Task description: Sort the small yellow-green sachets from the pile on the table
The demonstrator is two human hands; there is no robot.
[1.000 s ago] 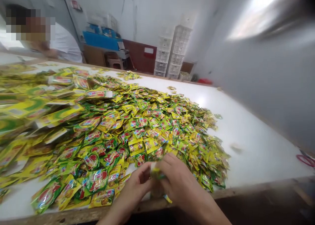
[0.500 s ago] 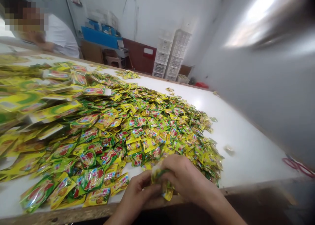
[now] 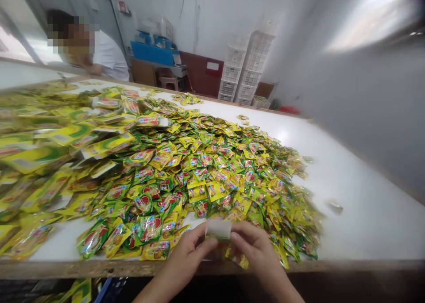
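Observation:
Near the table's front edge, my left hand [image 3: 190,251] and my right hand [image 3: 255,246] grip a small carton [image 3: 218,229] between them. Its white flap faces up at me; most of the rest is hidden by my fingers and blurred. Thumbs lie along the near side of the carton, with the other fingers behind it. Just beyond my hands spreads a large heap of small shiny packets [image 3: 199,174], yellow and green with red fruit pictures. A few yellow packets [image 3: 239,259] lie beneath my right hand.
Yellow-green cartons [image 3: 69,134] are piled on the left of the white table [image 3: 358,210]. One loose packet [image 3: 334,205] lies to the right. A person in white [image 3: 111,57] sits across the table. Stacked white crates [image 3: 250,68] stand behind. Below the edge are more yellow cartons [image 3: 81,290].
My view has swung left, so the scene sits further right. My right hand has moved from over my left hand to the carton's right side, and the white flap now shows plainly.

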